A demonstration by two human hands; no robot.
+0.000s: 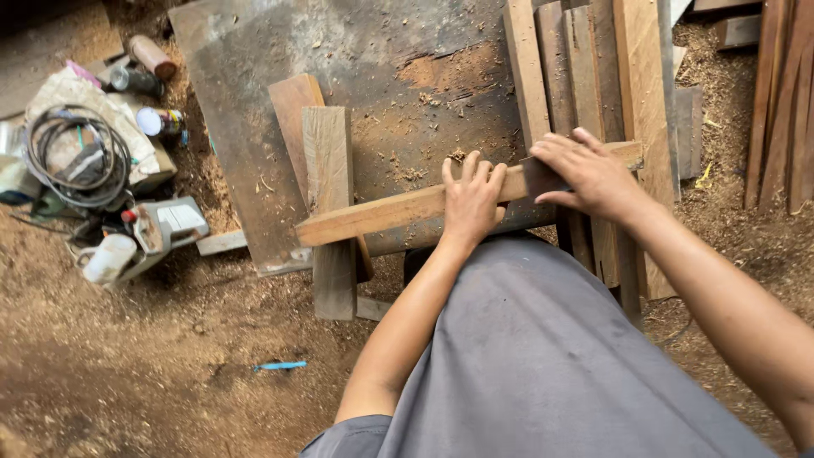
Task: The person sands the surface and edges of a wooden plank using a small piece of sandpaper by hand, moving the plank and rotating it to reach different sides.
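Note:
A long wooden bar [381,215] lies across the near edge of a dusty grey work board [254,110], tilted up to the right. My left hand [471,202] grips the bar near its middle, fingers folded over the top. My right hand [588,172] rests on the bar's right end, fingers spread and pressing down. Under the bar's left end sit two short planks [326,161], one upright and one slanted behind it. My grey shirt fills the lower middle of the view.
A stack of long boards [593,68] stands at the board's right side, with more planks [784,102] at the far right. At left lie a coiled cable [72,153], cans [157,123] and a power tool [161,229]. Sawdust covers the ground; a blue pen [281,365] lies there.

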